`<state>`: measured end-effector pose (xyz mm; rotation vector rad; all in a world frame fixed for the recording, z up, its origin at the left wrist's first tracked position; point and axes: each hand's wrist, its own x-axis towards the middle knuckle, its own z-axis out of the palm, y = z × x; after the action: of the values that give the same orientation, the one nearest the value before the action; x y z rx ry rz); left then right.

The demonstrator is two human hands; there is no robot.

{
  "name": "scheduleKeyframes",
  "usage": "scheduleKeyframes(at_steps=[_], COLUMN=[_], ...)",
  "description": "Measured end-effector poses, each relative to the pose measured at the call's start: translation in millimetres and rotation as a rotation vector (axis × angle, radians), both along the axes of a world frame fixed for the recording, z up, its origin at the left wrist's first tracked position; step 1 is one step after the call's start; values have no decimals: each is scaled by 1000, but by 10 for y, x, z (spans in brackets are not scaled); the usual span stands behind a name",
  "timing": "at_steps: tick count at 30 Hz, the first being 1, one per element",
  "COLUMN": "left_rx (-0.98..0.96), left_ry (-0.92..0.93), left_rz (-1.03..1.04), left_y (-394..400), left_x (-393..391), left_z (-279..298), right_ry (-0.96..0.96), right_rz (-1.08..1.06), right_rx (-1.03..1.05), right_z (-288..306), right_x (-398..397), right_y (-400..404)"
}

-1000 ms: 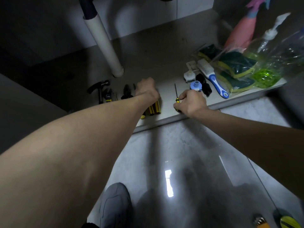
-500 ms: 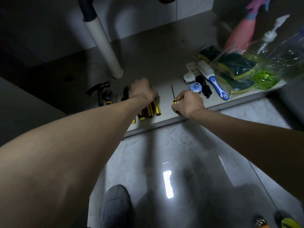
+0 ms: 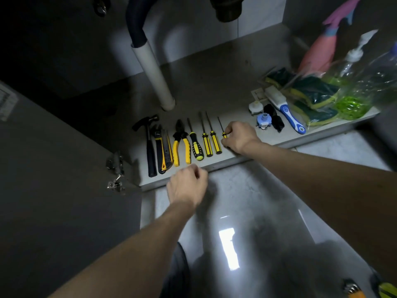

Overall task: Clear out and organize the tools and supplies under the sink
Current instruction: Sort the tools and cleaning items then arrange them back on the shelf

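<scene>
Evidently the sorting step was in hand; a small screwdriver (image 3: 223, 131) was pinched at its yellow handle by the right hand (image 3: 237, 137), at the right end of a tool row on the cabinet floor (image 3: 214, 87), just beside two yellow screwdrivers (image 3: 211, 141); the left hand (image 3: 187, 187) was held loosely curled, empty, before the ledge; next, the screwdriver would need to be laid parallel and released.

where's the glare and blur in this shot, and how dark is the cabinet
Head view: bright glare patch on the glossy floor; left hand motion-blurred; cabinet's upper left nearly black, tools dim but readable; pink item and bottles at right smeared; wide-angle bending at edges.
</scene>
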<state>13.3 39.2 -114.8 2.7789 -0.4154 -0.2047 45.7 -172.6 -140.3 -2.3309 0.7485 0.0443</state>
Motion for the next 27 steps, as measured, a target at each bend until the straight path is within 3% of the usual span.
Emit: scheduleKeyframes(at_steps=[6,10,13,19,23,27], left_rx=[213,318,347,286,147,125], left_ry=[136,345,521,665,760,814], left_rz=[-232,-323,-329,-391,-302,-317], left_y=[359,453,391,229,146,75], left_x=[-526,-768,-983,-1730,-2336,-2878], left_z=[-270,-406,-455,-482,-554,-629], right_ry=[-29,-92,-29,294,420,495], right_rz=[-41,-128,-100,195,28,-161], right_rx=[45,18,-39,-140,-74,-90], right_z=[28,-9,-22,5,-75,-212], right_x=[-78,-548,-1177,-2820,-3931,-4723], right_y=[1,-8,-57,-287,-293,-105])
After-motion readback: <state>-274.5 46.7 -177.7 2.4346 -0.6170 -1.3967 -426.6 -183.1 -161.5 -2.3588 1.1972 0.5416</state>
